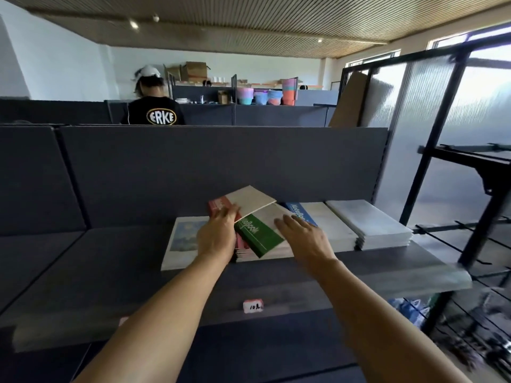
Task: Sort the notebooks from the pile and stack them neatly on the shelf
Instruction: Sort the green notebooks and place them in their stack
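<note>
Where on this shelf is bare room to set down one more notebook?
The shelf is bare left of the sky-picture stack, and along its front edge behind the price tag. From that stack to the white stack at the right end, piles crowd side by side, both hands among them.

Left hand (218,239) is gripping a red-and-white notebook (246,201) tilted above the green notebook (258,236) on the shelf (359,272), right hand (304,239) is hovering flat just right of the green notebook.
</note>
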The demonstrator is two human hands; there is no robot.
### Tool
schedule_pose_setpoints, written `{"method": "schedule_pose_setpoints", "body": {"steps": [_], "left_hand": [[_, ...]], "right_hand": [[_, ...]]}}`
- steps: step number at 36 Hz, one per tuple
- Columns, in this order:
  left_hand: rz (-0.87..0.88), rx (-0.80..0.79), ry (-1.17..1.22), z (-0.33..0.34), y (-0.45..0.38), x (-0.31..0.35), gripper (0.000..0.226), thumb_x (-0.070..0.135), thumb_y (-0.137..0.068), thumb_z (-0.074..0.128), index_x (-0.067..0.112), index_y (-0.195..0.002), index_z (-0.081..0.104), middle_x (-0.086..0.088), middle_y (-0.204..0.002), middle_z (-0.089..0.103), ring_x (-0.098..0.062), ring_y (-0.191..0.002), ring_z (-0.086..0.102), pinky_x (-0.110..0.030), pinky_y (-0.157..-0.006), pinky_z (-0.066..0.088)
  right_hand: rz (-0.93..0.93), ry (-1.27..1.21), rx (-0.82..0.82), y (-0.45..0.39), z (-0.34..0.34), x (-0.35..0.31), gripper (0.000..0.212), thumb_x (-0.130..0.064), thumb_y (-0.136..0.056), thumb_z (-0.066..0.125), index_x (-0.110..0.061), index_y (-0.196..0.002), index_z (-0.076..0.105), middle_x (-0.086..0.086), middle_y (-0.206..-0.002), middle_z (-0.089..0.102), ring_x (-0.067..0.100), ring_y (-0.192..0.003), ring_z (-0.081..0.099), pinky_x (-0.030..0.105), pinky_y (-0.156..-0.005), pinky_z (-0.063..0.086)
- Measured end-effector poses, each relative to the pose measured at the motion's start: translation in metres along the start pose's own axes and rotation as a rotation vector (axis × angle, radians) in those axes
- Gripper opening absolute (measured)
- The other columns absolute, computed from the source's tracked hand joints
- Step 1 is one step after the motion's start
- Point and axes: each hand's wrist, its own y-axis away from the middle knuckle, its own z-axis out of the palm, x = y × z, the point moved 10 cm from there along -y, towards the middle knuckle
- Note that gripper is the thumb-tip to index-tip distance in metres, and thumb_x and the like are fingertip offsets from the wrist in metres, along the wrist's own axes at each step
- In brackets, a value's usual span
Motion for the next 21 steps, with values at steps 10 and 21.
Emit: {"method": "schedule_pose_setpoints", "body": {"steps": [10,21], "left_hand": [[0.157,-0.077,0.040,0.026,0.009,0.033,0.053,0.007,-0.102,0.026,0.029,-0.149,0.030,-0.002,-0.153,0.036,-0.024,-0.137,0.038,-0.039,-0.103,0.040],[0.362,-0.463,-0.146,0.067,0.021,0.055,0.053,0.041,-0.101,0.040,0.030,-0.150,0.025,0.003,-0.156,0.026,-0.025,-0.141,0.028,-0.045,-0.103,0.038]], "right_hand": [[0.454,0.071,0.088,0.035,-0.020,0.091,0.049,-0.006,-0.096,0.037,-0.020,-0.142,0.034,0.000,-0.137,0.049,0.017,-0.120,0.053,0.027,-0.086,0.047],[0.752,-0.168,0.198,0.049,-0.010,0.130,0.053,0.005,-0.091,0.038,-0.023,-0.135,0.046,0.012,-0.110,0.066,0.033,-0.093,0.064,0.031,-0.065,0.037]]}}
